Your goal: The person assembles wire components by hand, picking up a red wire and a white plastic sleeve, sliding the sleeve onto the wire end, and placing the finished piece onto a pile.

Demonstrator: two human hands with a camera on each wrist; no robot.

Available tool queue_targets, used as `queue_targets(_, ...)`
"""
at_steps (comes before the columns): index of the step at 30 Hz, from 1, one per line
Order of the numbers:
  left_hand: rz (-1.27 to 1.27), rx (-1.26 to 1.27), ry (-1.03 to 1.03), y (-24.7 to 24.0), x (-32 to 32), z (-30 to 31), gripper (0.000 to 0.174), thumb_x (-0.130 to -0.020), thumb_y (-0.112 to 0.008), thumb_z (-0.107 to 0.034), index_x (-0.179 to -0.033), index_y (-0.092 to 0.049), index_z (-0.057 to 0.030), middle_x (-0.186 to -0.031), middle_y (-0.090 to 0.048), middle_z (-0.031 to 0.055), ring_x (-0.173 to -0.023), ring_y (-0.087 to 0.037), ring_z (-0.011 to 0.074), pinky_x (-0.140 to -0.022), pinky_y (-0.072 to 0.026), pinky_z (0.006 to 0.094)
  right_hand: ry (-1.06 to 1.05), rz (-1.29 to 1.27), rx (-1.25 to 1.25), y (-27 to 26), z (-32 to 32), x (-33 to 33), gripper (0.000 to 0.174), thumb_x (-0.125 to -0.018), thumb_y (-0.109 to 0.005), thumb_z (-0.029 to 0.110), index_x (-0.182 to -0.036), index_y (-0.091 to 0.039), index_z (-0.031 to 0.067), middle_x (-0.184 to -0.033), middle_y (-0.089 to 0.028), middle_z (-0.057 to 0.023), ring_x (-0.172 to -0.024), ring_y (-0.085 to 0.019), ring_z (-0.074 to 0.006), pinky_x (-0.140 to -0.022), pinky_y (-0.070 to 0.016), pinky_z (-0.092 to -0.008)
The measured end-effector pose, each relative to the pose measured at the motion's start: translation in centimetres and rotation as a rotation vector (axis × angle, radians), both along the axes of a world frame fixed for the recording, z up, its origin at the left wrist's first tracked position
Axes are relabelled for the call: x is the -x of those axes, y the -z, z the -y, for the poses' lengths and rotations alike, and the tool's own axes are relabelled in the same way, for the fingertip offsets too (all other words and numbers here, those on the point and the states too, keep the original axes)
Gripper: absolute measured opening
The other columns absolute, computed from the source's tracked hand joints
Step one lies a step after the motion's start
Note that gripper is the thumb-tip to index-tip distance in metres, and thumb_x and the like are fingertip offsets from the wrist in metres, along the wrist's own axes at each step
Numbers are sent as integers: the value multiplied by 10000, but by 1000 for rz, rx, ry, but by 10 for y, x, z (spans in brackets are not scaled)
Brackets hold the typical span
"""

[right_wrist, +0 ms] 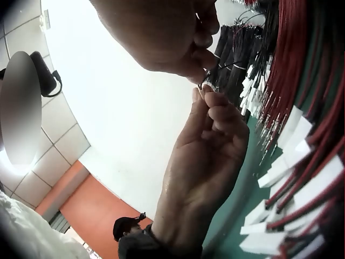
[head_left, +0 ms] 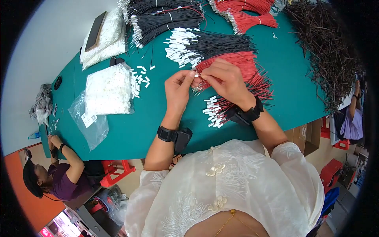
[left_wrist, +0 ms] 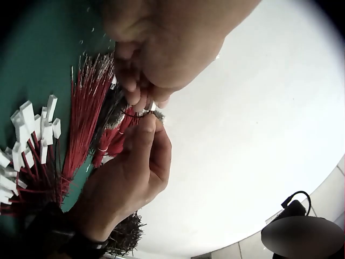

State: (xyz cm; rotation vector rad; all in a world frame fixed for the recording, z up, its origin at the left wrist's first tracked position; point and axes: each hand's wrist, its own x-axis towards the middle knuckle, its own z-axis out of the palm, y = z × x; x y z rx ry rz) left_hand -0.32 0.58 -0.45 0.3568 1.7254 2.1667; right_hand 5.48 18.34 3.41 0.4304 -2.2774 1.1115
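- Left hand (head_left: pixel 178 87) has thumb and fingers closed in a pinch round a small white connector (head_left: pixel 196 75), above a green table (head_left: pixel 138 134);
- Right hand (head_left: pixel 229 81) has thumb and fingertips pinched together on a thin dark wire (right_wrist: pixel 200 83), at the connector; whether the wire is inside it cannot be told;
- Beneath the hands, a bundle of red wires (head_left: pixel 244 63); beyond it, black wires (head_left: pixel 225 42) with white ends;
- Leftward, loose white connectors (head_left: pixel 136 89) beside a filled plastic bag (head_left: pixel 108 89).
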Motion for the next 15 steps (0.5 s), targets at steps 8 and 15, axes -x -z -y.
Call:
queue_targets(8,-19,25,13,-3,-1,-2,190,-1007,-681,-141,-990,-724,43,-830,-735,74,-728,-669,102,-683,-541,237,2,-38,-35,0,3,2,97,-803,-743,-25,-889,-705,-1,-818,-684,-107,-744,-636,-296,-673,-506,-381)
queue_targets(15,-41,12,7,-7,2,3,180,-1002,-689,-139,-980,-723,37,-813,-725,55,-707,-648,88,-663,-518,225,-3,51,18,-3,-2,1,102,-820,-745,-13,-916,-718,8,-849,-701,-103,-786,-659,-278,-698,-519,-378)
